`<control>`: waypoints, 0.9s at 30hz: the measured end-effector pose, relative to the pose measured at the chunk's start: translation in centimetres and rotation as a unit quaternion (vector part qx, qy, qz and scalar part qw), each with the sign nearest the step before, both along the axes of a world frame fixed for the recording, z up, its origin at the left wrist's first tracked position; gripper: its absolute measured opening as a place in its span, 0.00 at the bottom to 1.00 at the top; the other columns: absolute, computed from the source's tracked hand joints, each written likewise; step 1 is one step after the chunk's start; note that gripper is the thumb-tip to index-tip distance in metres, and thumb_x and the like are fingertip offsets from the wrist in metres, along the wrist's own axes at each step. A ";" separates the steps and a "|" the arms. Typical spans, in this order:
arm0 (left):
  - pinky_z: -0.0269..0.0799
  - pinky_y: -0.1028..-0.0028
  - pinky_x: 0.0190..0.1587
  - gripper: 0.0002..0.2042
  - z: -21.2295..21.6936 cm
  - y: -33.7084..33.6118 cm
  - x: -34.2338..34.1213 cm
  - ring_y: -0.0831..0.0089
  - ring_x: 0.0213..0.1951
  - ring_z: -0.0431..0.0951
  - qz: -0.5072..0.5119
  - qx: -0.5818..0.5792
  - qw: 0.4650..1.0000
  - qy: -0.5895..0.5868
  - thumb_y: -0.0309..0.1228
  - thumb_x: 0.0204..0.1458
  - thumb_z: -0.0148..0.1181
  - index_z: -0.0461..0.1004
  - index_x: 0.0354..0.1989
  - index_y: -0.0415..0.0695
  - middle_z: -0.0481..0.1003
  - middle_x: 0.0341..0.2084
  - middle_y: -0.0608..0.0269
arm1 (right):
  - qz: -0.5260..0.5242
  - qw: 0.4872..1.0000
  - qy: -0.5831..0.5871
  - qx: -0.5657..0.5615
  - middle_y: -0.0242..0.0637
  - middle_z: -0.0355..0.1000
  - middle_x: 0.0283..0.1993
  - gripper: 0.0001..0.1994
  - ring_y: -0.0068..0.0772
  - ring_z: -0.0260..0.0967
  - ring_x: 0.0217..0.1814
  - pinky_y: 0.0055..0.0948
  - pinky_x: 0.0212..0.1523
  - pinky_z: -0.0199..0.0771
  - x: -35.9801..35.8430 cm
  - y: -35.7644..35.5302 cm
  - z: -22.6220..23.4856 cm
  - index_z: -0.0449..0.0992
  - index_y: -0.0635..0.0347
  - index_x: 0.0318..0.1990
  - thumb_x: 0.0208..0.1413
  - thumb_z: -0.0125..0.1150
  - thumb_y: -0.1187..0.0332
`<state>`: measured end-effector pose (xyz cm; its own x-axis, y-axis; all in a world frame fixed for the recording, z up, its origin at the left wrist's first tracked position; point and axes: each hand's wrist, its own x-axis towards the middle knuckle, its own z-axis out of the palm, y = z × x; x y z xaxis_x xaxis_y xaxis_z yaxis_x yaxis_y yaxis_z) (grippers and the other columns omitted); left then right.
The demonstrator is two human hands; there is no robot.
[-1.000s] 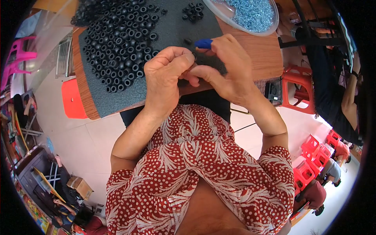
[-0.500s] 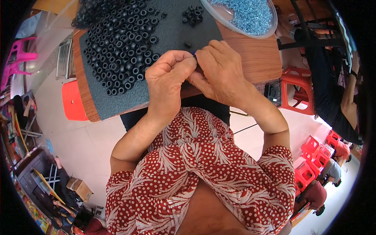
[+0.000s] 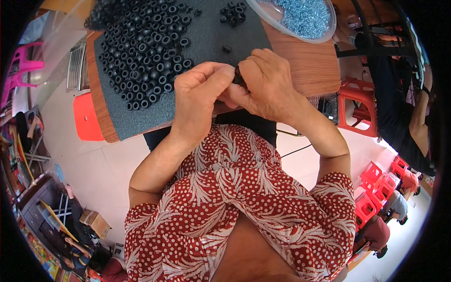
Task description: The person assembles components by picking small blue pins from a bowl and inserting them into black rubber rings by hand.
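Observation:
My left hand point(image 3: 199, 89) and my right hand point(image 3: 265, 82) meet over the table's near edge, fingers bent and pressed together. Between the fingertips shows a small dark piece point(image 3: 238, 76), mostly covered, so its kind is unclear. The right fingers are closed on it; whatever the left thumb and forefinger pinch is hidden. Left of my hands, many black ring-shaped parts point(image 3: 145, 63) with round holes are spread on a dark grey mat point(image 3: 206, 40). A small group of black pieces point(image 3: 233, 14) lies farther off, and one dark piece point(image 3: 227, 48) rests just beyond my fingers.
A clear plastic tub point(image 3: 334, 26) of small shiny blue pieces point(image 3: 307, 19) stands at the far right of the wooden table point(image 3: 300, 66). Red stools point(image 3: 357, 105) stand to the right, and a red seat point(image 3: 87, 120) to the left. Other people sit at the lower right.
Both hands stay together with only small shifts. The right fingers have turned slightly, and more of the dark piece shows between the hands. The blue speck at the fingertips is out of sight.

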<state>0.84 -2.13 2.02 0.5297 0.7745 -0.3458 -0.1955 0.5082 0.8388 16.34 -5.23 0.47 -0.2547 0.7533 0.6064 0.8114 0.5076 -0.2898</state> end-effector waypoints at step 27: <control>0.65 0.81 0.22 0.12 -0.2 -0.8 -0.2 0.78 0.18 0.70 -0.042 0.101 0.994 0.019 0.31 0.59 0.46 0.72 0.34 0.33 0.72 0.18 0.63 | 0.063 0.997 -0.038 0.012 0.36 0.57 0.13 0.13 0.38 0.59 0.15 0.33 0.17 0.58 0.3 0.1 0.5 0.61 0.59 0.15 0.33 0.62 0.68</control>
<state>0.67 -2.89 1.83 0.5849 0.7840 -0.2081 -0.1260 0.3413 0.9315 16.62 -5.08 0.93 -0.3924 0.6982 0.5988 0.7593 0.6133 -0.2175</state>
